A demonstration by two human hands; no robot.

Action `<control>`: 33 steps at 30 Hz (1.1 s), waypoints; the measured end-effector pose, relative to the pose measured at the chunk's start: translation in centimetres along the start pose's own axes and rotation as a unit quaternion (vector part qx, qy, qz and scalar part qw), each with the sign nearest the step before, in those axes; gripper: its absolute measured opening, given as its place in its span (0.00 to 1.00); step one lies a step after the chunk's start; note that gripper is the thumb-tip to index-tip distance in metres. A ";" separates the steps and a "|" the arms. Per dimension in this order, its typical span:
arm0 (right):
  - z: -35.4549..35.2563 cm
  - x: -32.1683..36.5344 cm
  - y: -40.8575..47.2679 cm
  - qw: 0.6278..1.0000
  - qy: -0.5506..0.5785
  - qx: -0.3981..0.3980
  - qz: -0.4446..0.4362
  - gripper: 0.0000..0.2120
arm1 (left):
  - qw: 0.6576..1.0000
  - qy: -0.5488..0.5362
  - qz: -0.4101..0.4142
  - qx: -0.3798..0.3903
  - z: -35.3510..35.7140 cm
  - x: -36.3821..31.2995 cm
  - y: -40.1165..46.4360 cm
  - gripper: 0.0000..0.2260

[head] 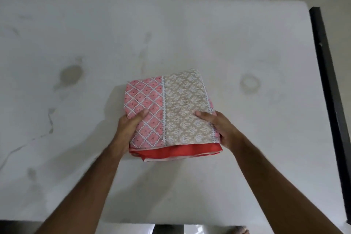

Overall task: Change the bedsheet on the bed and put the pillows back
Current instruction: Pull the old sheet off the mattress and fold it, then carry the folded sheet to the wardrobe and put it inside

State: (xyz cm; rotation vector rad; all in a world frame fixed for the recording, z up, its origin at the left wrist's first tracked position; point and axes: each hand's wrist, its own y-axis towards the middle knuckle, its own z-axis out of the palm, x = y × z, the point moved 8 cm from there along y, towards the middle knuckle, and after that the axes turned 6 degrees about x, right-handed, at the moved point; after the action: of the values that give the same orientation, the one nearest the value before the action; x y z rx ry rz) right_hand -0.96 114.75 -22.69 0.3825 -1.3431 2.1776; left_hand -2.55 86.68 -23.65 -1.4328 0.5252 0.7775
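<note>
Before you lies a bare white stained mattress (95, 53), its black bed frame (326, 74) showing along the right edge. Near the middle of it rests a folded bedsheet (176, 104), pink lattice print beside beige motif print with a red underlayer. Your left hand (129, 125) and right hand (220, 129) grip its near corners, thumbs on top.

Bedroom — bare mattress (171, 34), bed frame (330, 81).
</note>
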 end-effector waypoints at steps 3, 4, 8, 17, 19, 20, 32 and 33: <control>-3.9 -2.5 -5.4 0.999 0.027 0.002 -0.030 0.22 | 1.000 0.003 0.003 0.018 5.1 3.4 -3.2 0.20; -5.5 -3.8 -7.8 0.999 0.036 0.006 -0.040 0.22 | 0.999 0.006 0.001 0.033 7.3 4.5 -4.4 0.20; -13.2 -9.9 -19.0 0.991 0.100 -0.028 -0.088 0.24 | 0.990 0.054 -0.021 0.126 17.1 9.3 -10.6 0.22; -29.1 -21.5 -50.0 0.952 0.217 -0.145 -0.159 0.32 | 0.932 0.196 -0.060 0.299 41.9 19.2 -32.5 0.21; -31.7 -21.7 -57.0 0.944 0.222 -0.160 -0.183 0.33 | 0.919 0.210 -0.063 0.327 47.4 19.5 -37.9 0.16; -32.4 -21.4 -59.5 0.943 0.216 -0.162 -0.194 0.33 | 0.913 0.212 -0.061 0.343 49.5 19.2 -39.9 0.16; -45.2 -15.7 -79.0 0.900 0.251 -0.226 -0.274 0.27 | 0.799 0.292 0.002 0.526 73.4 16.4 -51.0 0.18; -47.4 -14.9 -79.5 0.893 0.250 -0.254 -0.274 0.26 | 0.801 0.290 0.001 0.524 75.6 16.6 -50.5 0.17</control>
State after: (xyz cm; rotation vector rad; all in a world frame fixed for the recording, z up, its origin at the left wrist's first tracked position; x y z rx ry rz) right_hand 59.67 180.23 6.08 -0.0182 -1.2489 1.2760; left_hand 36.03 165.59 4.94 -0.5641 1.1964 -0.0632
